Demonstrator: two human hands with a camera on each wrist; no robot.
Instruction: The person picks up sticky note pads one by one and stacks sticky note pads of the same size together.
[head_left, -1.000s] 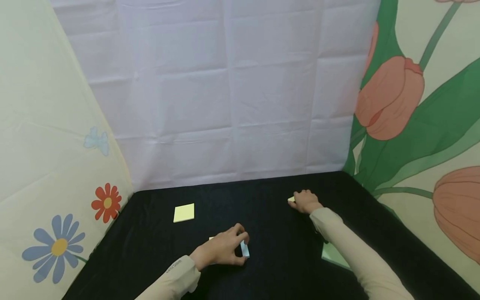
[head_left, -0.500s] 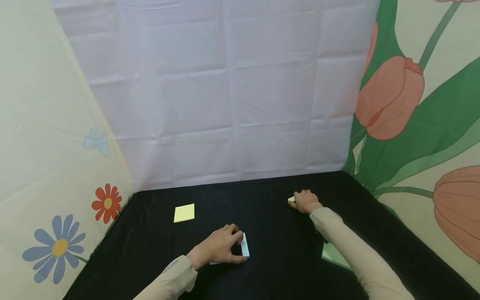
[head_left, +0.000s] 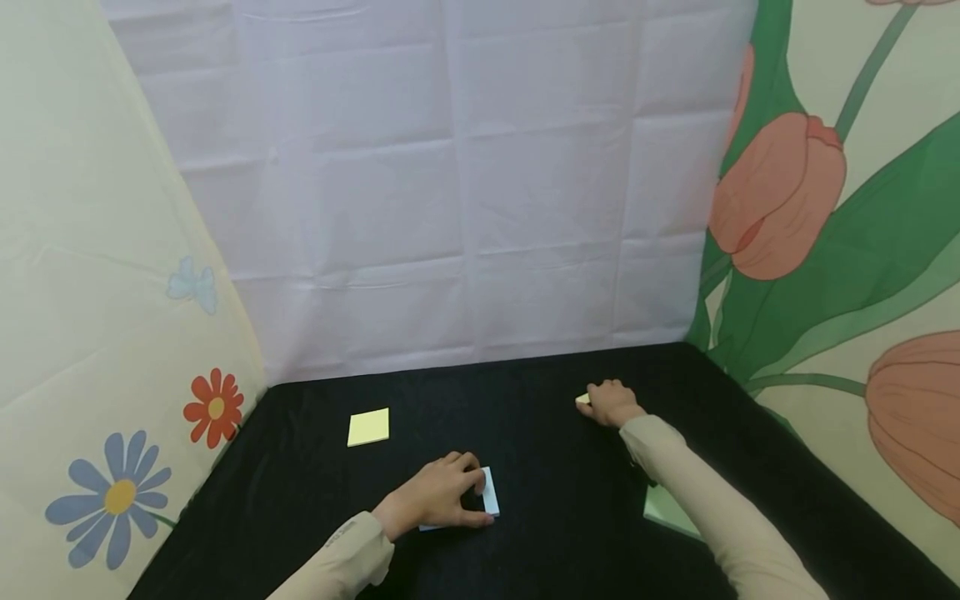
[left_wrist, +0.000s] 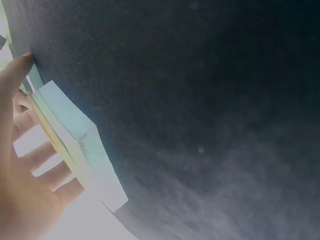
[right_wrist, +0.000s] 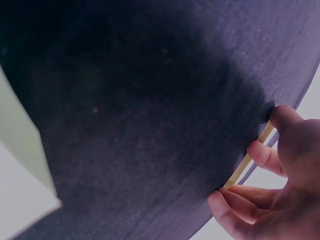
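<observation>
In the head view my left hand (head_left: 438,492) curls over a light-blue sticky note pad (head_left: 491,493) on the black table, thumb at its near side and fingers at its far side. The left wrist view shows the blue pad (left_wrist: 70,110) with a thin yellow layer (left_wrist: 50,127) beside the fingers. A dark patch lies between thumb and index finger; I cannot tell what it is. Farther back, my right hand (head_left: 615,403) grips a yellow sticky note pad (head_left: 583,399), mostly hidden. Its edge (right_wrist: 240,170) shows between thumb and fingers in the right wrist view.
Another yellow sticky note pad (head_left: 368,427) lies back left. A larger light-green pad (head_left: 669,510) lies partly under my right forearm. Black cloth covers the table (head_left: 540,550). A white curtain (head_left: 450,208) stands behind it, with patterned cloths on both sides.
My left hand has shifted slightly left, baring more of the blue pad's right edge. The yellow corner at that hand's left is hidden now. My right hand keeps its place.
</observation>
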